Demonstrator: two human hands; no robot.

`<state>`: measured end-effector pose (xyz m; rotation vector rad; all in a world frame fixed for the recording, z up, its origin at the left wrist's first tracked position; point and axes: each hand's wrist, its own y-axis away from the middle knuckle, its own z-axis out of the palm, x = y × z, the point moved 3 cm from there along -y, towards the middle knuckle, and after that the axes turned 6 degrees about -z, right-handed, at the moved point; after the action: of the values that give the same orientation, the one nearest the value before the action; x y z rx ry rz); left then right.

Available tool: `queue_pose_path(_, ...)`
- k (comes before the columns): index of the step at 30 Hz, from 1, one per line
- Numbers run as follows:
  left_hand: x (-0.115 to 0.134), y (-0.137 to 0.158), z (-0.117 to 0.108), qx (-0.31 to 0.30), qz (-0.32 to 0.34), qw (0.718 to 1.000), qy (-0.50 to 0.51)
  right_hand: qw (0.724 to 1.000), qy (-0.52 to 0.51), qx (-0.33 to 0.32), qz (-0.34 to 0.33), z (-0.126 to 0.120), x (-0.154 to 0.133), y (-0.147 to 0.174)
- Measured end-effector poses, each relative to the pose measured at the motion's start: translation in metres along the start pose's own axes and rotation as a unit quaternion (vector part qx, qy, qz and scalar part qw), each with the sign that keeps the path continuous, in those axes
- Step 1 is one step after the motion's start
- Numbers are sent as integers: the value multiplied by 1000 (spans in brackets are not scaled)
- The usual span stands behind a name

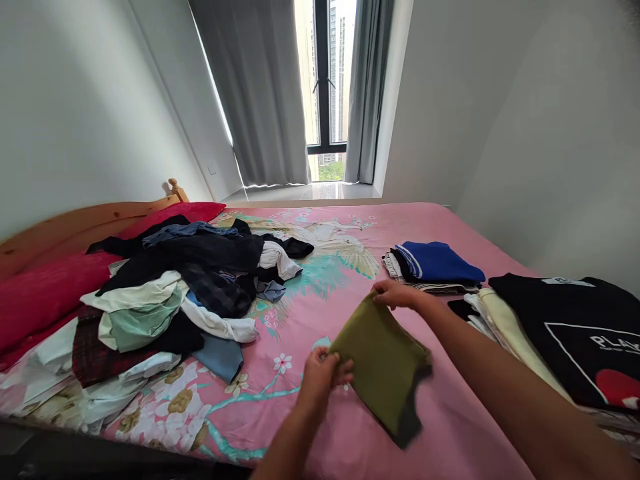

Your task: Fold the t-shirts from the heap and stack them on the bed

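Observation:
An olive-green folded garment (377,360) hangs between my hands above the pink bedsheet, slanting down to the right. Its lower right edge is darker and slightly blurred; which kind of garment it is I cannot tell. My left hand (323,373) pinches its left corner, some fingers spread beneath. At the top corner, my right hand (393,295) grips the cloth between thumb and fingers. Just beyond my right hand lies a folded stack topped by a blue garment with white stripes (435,261).
A loose heap of mixed clothes (200,267) covers the bed's left side, against red pillows (45,293) and a wooden headboard (90,220). At right, a black printed T-shirt (565,333) tops another folded pile. Grey curtains (260,93) flank the window behind the bed.

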<state>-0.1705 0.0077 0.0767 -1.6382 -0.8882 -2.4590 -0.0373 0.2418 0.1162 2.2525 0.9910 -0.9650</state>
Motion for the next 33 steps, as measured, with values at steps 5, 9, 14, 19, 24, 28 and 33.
queue_pose_path(5, 106, -40, 6, -43, 160, 980, -109, 986, -50, 140, -80, -61, -18, 30)
queue_pose_path(9, 97, -58, -10, -23, 246, 946, -208, 969, -20, 218, -112, -35, 0, 55)
queue_pose_path(14, 10, -63, -49, 36, 277, 907, -314, 960, 21, 252, -119, 61, 42, 94)
queue_pose_path(19, -40, -41, -72, 54, 297, 879, -370, 949, 45, 292, -111, 126, 65, 134)
queue_pose_path(24, -55, 8, -87, 25, 350, 811, -468, 945, 96, 286, -124, 158, 72, 177)
queue_pose_path(28, -74, 53, -103, -1, 397, 729, -557, 942, 143, 257, -164, 180, 69, 221)
queue_pose_path(33, -78, 82, -114, -7, 416, 700, -581, 940, 161, 263, -144, 180, 45, 252)
